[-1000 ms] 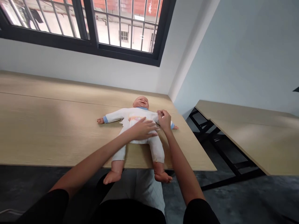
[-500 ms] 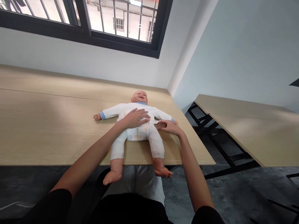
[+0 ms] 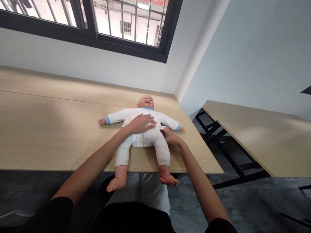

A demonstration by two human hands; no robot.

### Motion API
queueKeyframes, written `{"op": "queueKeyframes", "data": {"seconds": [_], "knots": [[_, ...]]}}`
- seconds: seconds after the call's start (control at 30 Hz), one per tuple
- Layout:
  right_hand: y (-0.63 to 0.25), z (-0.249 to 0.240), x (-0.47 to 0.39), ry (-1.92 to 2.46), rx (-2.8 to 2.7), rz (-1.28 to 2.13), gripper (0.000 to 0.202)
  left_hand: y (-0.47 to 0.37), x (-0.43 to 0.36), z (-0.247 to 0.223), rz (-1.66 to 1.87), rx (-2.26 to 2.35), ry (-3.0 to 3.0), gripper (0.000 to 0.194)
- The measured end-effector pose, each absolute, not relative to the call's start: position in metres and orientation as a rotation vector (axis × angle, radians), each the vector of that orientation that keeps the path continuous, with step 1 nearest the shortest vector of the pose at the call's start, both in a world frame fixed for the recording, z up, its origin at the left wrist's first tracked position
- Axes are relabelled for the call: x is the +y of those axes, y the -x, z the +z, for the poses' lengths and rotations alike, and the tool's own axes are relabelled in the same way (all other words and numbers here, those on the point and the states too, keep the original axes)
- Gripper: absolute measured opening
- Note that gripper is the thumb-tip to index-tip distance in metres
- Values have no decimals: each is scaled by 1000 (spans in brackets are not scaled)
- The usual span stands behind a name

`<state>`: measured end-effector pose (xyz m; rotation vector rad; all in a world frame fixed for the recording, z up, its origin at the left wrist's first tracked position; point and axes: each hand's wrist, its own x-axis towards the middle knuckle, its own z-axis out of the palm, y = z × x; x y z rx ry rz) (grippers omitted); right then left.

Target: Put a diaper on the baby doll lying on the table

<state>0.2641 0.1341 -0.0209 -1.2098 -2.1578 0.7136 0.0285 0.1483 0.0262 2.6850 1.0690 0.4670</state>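
Left grip: lying palm down with its fingers stretching across the doll's tummy, so pretty much released, not clenching anything.
Right grip: sitting low at the doll's hip, fingers curling in by a loose white flap. Honestly can't tell if it's grasping the flap or just touching it.
Doll: lying on its back under the left grip and just beside the right one, arms spreading out either way.
Diaper: or what's looking like one, faintly printed, wrapping the hips over the white suit, showing just on the near side of the left grip.
Head: pointing away, beyond the left grip.
Blue cuffs: one's showing left of the left grip, the other just past the right grip.
Feet: sticking out past the near edge, nearer the wearer than both grips.
Desk: carrying the doll, mostly stretching off left of the left grip.
Second table: standing well right of the right grip.
Barred window: sitting in the wall far beyond both grips.
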Motion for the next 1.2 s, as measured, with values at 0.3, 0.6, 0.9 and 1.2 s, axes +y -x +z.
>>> {"op": "queueKeyframes", "data": {"seconds": [0.3,0.6,0.9,1.2], "knots": [[-274,-22,142,1229,-2096,741,23,-29,150,26,444,1069,-2680,51],[-286,-13,140,1500,-1846,745,25,-29,149,28,432,1084,-2677,50],[-294,-20,144,1646,-1722,396,19,-28,150,27,437,1080,-2669,50],[-260,-38,148,1337,-1809,563,24,-28,150,27,458,1071,-2676,50]]}}
